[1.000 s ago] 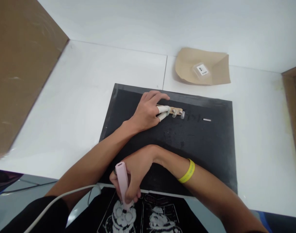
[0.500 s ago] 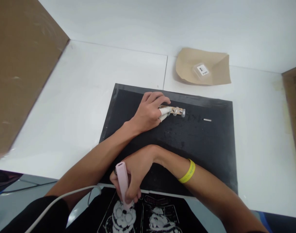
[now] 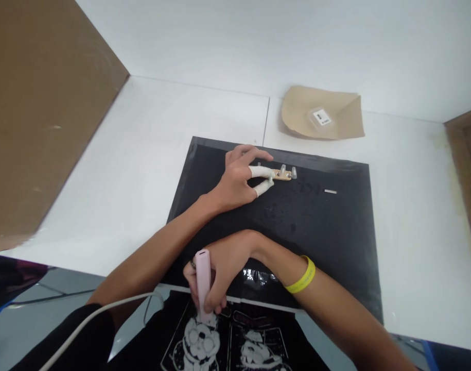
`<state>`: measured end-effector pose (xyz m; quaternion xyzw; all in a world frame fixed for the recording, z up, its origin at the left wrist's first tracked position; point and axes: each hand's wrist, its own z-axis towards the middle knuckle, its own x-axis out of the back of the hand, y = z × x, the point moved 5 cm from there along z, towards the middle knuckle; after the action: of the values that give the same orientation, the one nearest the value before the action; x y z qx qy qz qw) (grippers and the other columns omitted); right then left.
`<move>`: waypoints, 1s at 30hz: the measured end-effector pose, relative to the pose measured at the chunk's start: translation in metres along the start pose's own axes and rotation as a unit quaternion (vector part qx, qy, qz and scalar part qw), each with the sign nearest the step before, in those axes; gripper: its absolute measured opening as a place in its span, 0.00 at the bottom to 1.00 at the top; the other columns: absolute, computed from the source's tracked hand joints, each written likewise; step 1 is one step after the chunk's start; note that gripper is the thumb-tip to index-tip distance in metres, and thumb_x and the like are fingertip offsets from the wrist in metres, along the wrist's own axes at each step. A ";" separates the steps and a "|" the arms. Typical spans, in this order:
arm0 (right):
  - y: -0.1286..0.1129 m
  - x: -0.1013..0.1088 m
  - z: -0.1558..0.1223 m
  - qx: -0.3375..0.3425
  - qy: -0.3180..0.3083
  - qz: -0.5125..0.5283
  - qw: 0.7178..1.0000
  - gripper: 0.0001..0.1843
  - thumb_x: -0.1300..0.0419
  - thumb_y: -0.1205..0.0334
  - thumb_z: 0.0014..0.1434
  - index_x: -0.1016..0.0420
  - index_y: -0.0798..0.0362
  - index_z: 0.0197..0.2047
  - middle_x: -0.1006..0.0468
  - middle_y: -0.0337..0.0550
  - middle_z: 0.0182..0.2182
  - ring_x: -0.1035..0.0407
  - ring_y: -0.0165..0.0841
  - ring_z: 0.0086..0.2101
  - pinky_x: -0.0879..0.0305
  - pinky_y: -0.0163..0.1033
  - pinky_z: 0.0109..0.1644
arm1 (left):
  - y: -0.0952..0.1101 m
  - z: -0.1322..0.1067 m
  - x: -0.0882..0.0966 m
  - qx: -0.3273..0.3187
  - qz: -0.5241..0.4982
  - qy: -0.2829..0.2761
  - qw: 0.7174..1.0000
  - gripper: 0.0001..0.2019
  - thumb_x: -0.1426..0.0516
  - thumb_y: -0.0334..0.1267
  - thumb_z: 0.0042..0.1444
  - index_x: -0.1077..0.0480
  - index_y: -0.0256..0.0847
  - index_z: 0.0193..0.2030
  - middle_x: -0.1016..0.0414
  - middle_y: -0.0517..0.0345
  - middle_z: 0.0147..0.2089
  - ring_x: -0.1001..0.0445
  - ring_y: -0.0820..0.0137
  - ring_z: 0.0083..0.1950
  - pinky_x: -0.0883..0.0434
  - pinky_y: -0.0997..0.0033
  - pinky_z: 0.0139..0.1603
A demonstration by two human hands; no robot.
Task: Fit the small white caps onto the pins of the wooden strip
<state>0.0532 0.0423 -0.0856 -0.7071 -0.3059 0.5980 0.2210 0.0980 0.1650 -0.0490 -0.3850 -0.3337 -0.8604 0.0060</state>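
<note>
Head view shows us both of our bare hands at work over a black mat point(image 3: 316, 226) on a white tabletop point(image 3: 416, 247). Our left hand point(image 3: 241, 175) reaches to the far part of the mat, its thumb and forefinger wearing white finger covers point(image 3: 259, 171). Those two tips come together around a small clear piece point(image 3: 271, 180), mostly hidden between them, right at a narrow wooden strip point(image 3: 283, 175). The strip lies lengthwise on the mat, its left part covered by our forefinger; the other fingers of that hand stretch out beyond it. Two clear tubes point(image 3: 282, 170) stand out at the strip's right part, one near the end and one just left of it, with shiny metal bits beside them.

Our right hand point(image 3: 215, 278) is bent back toward us at the mat's near edge, gripping a pink stick-shaped device point(image 3: 203, 281) with a slot in its top end. We see a dark ring point(image 3: 193, 264) on that hand and a yellow wristband point(image 3: 301, 278) on the forearm.

Well to the right of the strip, a thin, pale little bar point(image 3: 330, 191) lies alone on the mat. Past the mat's far edge sits a brown paper tray point(image 3: 349, 121), holding a clear box point(image 3: 319, 118) with a white label. A white cable point(image 3: 84, 322) curves across our left arm, and printed black clothing point(image 3: 254, 332) shows below the tabletop's near edge.
</note>
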 end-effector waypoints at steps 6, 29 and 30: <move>-0.001 -0.005 -0.003 0.018 0.021 -0.027 0.999 0.28 0.16 0.67 0.36 0.27 0.59 0.36 0.17 0.34 0.28 0.20 0.30 0.30 0.19 0.33 0.35 | 0.022 -0.021 0.004 -0.027 0.000 -0.063 0.998 0.03 0.35 0.37 0.64 0.17 0.46 0.39 0.17 0.55 0.48 0.28 0.61 0.52 0.40 0.55 0.53; 0.010 -0.003 -0.042 0.092 0.086 -0.064 0.990 0.17 0.25 0.66 0.49 0.29 0.56 0.36 0.17 0.37 0.34 0.20 0.30 0.31 0.19 0.33 0.33 | 0.005 -0.044 -0.009 -0.020 -0.004 -0.168 0.986 0.07 0.37 0.37 0.67 0.16 0.46 0.47 0.20 0.53 0.61 0.26 0.63 0.54 0.39 0.57 0.57; 0.012 -0.003 -0.045 0.101 0.084 -0.054 0.990 0.17 0.25 0.66 0.49 0.29 0.56 0.36 0.17 0.38 0.35 0.19 0.30 0.31 0.19 0.34 0.33 | 0.004 -0.044 -0.010 -0.017 -0.004 -0.168 0.986 0.07 0.37 0.37 0.67 0.16 0.46 0.47 0.20 0.53 0.61 0.26 0.63 0.54 0.39 0.57 0.57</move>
<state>0.0996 0.0341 -0.0834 -0.7112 -0.2625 0.5516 0.3480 0.0771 0.1339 -0.0742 -0.5228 -0.3165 -0.7893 -0.0597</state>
